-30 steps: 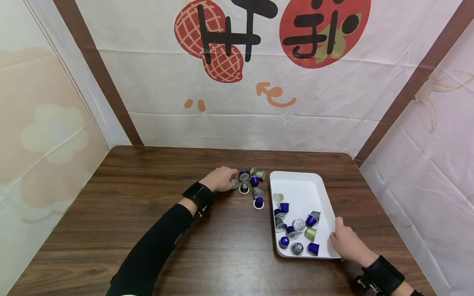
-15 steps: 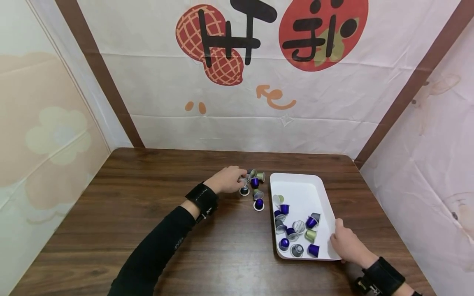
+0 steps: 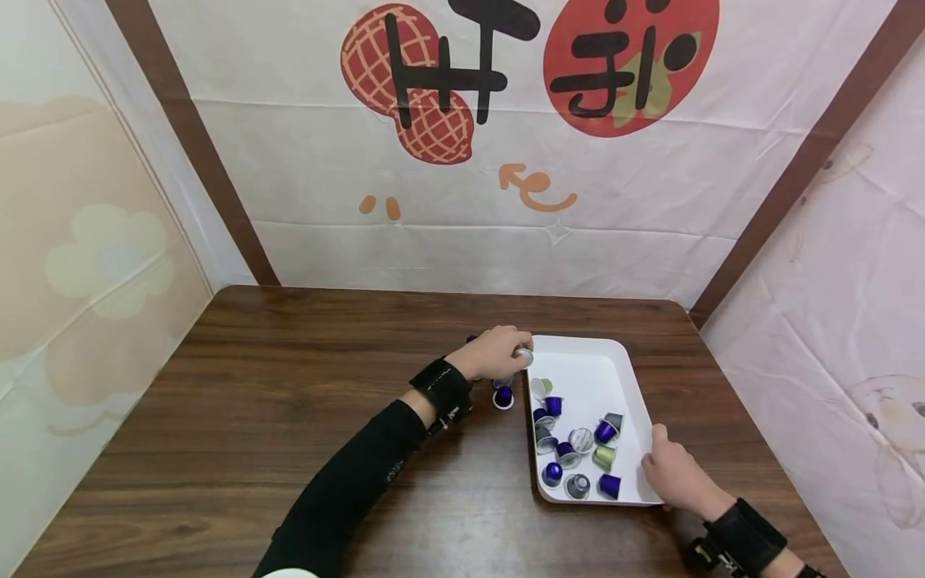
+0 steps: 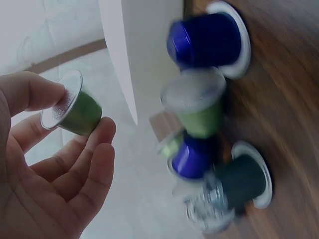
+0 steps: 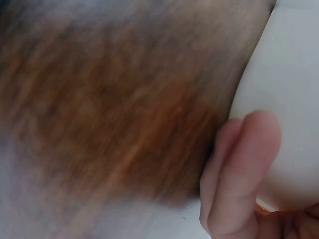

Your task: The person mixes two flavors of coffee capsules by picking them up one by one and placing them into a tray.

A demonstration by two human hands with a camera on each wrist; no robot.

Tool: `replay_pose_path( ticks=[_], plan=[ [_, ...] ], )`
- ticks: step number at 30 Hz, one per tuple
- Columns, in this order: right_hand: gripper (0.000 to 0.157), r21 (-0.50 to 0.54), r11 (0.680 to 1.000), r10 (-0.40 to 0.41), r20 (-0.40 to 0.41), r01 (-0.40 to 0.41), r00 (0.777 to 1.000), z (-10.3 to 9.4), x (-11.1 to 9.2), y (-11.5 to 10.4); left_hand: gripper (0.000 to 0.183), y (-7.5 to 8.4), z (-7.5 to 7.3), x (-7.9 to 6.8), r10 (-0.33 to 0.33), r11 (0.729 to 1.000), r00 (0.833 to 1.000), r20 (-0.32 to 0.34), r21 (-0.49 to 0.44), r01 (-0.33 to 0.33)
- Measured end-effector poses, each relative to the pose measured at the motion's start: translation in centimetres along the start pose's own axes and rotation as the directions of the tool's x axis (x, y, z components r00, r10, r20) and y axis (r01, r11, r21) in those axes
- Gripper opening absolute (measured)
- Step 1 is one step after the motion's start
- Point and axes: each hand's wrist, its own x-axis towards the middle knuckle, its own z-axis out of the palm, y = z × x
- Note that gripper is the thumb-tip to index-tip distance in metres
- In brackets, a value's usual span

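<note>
Printed white cloth (image 3: 455, 261) stands behind a brown wood-grain tabletop (image 3: 347, 337), where both hands are at work. Pinched in the fingertips of the left hand (image 3: 494, 353) is a green capsule (image 4: 82, 112), tilted, one digit against its foil lid and another by its base. A light pinch should serve best, since the foil looks easy to dent; keeping the wrist high would spare the loose capsules below. That hand, capsule at its tips, is at the left rim of the white tray (image 3: 585, 365). Just beneath and beside it sit the loose ones, some hidden by the hand: a blue capsule (image 3: 503, 395) standing lid down, a dark capsule (image 4: 244, 181) and others, blurred in the left wrist view. Further out, mixed capsules lie in the tray, mostly towards its near end. The right hand (image 3: 682, 474) grips the tray's right side near the corner; holding it firmly there would help stop it sliding.
</note>
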Motion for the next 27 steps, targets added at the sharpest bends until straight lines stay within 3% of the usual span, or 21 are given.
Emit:
replay_pose_path(
  ticks=[8, 14, 22, 27],
  plan=[
    [0.03, 0.001, 1.0, -0.002, -0.013, 0.002, 1.0, 0.2, 0.2, 0.1, 0.024, 0.8, 1.5, 1.6, 0.014, 1.0, 1.0, 0.018, 0.002, -0.014],
    [0.028, 0.003, 1.0, -0.006, -0.017, 0.006, 1.0, 0.3, 0.2, 0.2, 0.021, 0.9, 2.2, 2.2, 0.01, 0.999, 1.0, -0.013, 0.032, -0.01],
    [0.028, 0.011, 1.0, -0.018, -0.017, 0.018, 1.0, 0.4, 0.3, 0.5, 0.025, 1.4, 2.5, 2.5, 0.023, 1.0, 1.0, -0.02, 0.019, -0.023],
    [0.026, 0.011, 1.0, -0.019, -0.029, 0.019, 0.999, 0.3, 0.2, 0.4, 0.03, 0.3, 1.8, 2.1, -0.004, 0.999, 0.999, -0.047, 0.049, 0.006]
  ],
)
